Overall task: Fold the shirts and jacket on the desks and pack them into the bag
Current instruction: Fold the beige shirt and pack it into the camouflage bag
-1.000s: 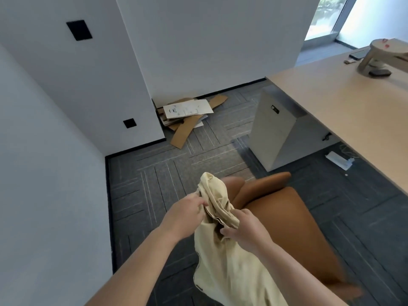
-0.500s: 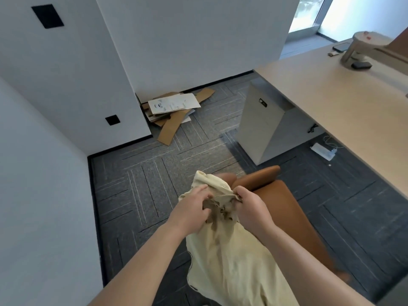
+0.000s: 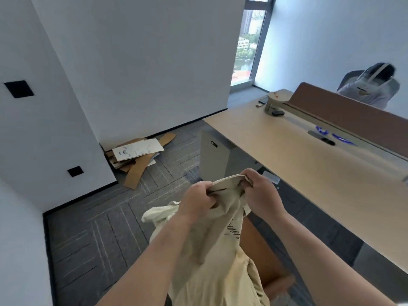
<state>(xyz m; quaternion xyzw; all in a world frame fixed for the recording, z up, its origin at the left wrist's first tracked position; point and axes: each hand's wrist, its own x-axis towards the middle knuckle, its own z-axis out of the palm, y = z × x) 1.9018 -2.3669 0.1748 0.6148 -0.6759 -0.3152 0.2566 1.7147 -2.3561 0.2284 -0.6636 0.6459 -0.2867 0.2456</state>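
Note:
A cream shirt (image 3: 220,257) with dark lettering hangs in front of me, bunched at its top edge. My left hand (image 3: 196,200) grips the top of the cloth on the left. My right hand (image 3: 260,195) grips the same edge on the right, a short stretch of fabric pulled between the two. The shirt's lower part drops out of the frame's bottom. A pale tote bag (image 3: 371,89) hangs on a chair back beyond the desk's far side. The light wooden desk (image 3: 298,164) lies to my right.
A brown chair (image 3: 260,259) stands under the shirt. A white cabinet (image 3: 214,160) sits beneath the desk's left end. Flattened cardboard and papers (image 3: 136,155) lie on the grey carpet by the wall. A brown divider (image 3: 344,111) and a lamp base (image 3: 276,100) top the desk.
My view has swung up and right, bringing the desk's divider and the tote bag into sight. Both hands have lifted the shirt higher and spread its top edge apart.

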